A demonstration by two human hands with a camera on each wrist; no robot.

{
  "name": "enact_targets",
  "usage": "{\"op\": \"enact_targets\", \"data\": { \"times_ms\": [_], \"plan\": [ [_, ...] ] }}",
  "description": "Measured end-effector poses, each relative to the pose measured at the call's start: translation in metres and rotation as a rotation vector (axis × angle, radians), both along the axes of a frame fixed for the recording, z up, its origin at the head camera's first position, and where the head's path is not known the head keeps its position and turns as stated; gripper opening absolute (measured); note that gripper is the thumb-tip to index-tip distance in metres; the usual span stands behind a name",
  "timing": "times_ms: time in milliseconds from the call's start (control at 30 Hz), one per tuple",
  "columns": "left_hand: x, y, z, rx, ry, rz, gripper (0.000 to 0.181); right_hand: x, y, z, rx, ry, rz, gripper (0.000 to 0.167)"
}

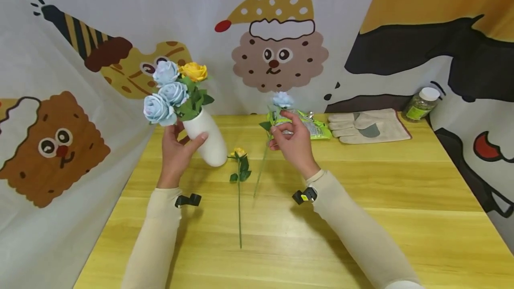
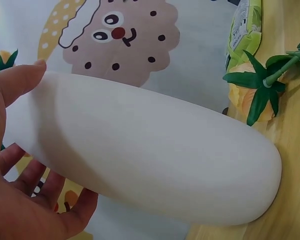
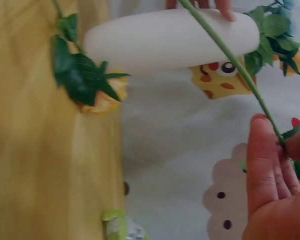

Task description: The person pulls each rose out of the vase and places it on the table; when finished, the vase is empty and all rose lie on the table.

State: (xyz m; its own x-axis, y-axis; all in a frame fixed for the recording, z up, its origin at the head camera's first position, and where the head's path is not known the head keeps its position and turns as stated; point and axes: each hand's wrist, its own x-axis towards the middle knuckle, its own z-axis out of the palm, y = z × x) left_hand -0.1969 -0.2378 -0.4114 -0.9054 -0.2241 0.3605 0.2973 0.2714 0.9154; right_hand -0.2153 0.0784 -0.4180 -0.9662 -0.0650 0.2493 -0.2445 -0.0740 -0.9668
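Observation:
My left hand grips a white vase near its neck, tilted with its mouth to the upper left. In the left wrist view the thumb lies over the vase and the fingers curl beneath it. Three light blue roses and a yellow rose stand in the vase. My right hand pinches the stem of another light blue rose between thumb and fingers. Between the hands, a second yellow rose lies on the table, its stem toward me.
A green packet lies behind my right hand. Farther right are a pair of pale work gloves and a lidded jar at the back of the wooden table. A printed cloth hangs behind it.

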Motion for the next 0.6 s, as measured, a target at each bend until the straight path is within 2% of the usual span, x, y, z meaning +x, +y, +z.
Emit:
{"op": "enact_targets", "data": {
  "times_ms": [167,333,467,600],
  "plan": [
    [0.000,0.001,-0.001,-0.022,-0.011,0.019,0.075,0.006,-0.003,-0.017,0.094,-0.110,0.078,0.059],
    [-0.003,0.002,-0.002,-0.054,-0.016,0.023,0.077,0.010,-0.007,-0.028,0.194,-0.171,0.132,0.060],
    [-0.006,0.003,-0.003,-0.052,-0.008,0.025,0.076,0.013,-0.011,-0.038,0.247,-0.223,0.171,0.062],
    [-0.003,0.003,-0.004,-0.050,-0.022,0.035,0.076,0.018,-0.013,-0.047,0.280,-0.288,0.200,0.060]
  ]
}}
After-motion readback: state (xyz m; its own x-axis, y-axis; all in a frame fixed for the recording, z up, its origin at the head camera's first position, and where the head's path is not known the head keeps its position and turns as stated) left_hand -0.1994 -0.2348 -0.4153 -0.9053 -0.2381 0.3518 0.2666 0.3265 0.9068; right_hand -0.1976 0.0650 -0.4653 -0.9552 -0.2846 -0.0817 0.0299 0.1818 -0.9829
